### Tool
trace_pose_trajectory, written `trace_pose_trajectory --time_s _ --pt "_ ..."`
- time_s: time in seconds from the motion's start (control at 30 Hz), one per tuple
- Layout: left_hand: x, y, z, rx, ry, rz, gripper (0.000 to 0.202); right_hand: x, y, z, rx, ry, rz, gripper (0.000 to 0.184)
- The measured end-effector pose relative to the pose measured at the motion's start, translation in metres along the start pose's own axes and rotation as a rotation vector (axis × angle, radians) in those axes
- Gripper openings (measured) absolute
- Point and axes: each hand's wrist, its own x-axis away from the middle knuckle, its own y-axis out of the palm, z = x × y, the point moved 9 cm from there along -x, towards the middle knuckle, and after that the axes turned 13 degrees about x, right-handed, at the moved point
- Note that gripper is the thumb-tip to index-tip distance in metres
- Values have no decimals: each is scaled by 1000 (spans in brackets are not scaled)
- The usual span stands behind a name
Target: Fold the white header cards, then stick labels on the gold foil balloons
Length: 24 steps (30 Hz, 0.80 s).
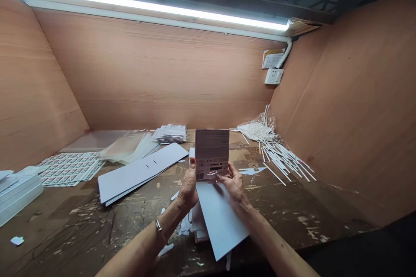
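Note:
Upright in front of me is a printed card (212,147) with fine lines of text, small symbols and a barcode low on its left. My left hand (188,184) is closed on its left edge, thumb along the side. At the lower right corner, my right hand (234,185) is closed on the card, its fingertips over a small pale, reddish patch near the bottom edge; whether that is a loose sticker I cannot tell. Below both hands a large white sheet (221,220) lies at a slant over a small white stack (200,234), partly hidden.
Long white boards (143,173) lie left of my hands. Beyond them are sticker sheets (69,168), clear plastic sheets (128,146) and stacked cards (170,133). White sticks (279,156) spill at the right back. A plastic tray (21,194) stands far left; paper scraps (186,225) litter the table.

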Motion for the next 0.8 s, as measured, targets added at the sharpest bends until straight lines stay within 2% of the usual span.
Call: trace_pose_trajectory --time_s 0.1,0.2,0.33,0.4,0.47,0.57,0.67,0.73,0.8 --pt "-3 5 -1 181 -57 -76 62 4 -3 2 -71 -29 49 68" --pt "-5 3 2 268 -71 -65 60 6 -4 6 -150 -18 44 70" --pt "-3 1 5 244 -67 -91 58 2 -7 18 -172 38 30 48" --pt "-2 -3 6 152 -40 -92 49 -1 -6 22 -146 57 13 34" --pt "-1 -12 8 57 -12 -55 39 -4 -9 23 -119 70 21 28" --pt "-1 -23 11 12 -11 -23 33 -6 -18 23 -107 147 92 39" --pt "0 -21 16 4 -34 -64 30 -7 -9 19 -125 220 -18 50" --pt "1 -14 21 27 -35 -103 31 -7 -2 11 -127 178 -82 52" --pt "3 -6 25 103 -37 -140 41 -8 -2 3 -125 87 -44 60"
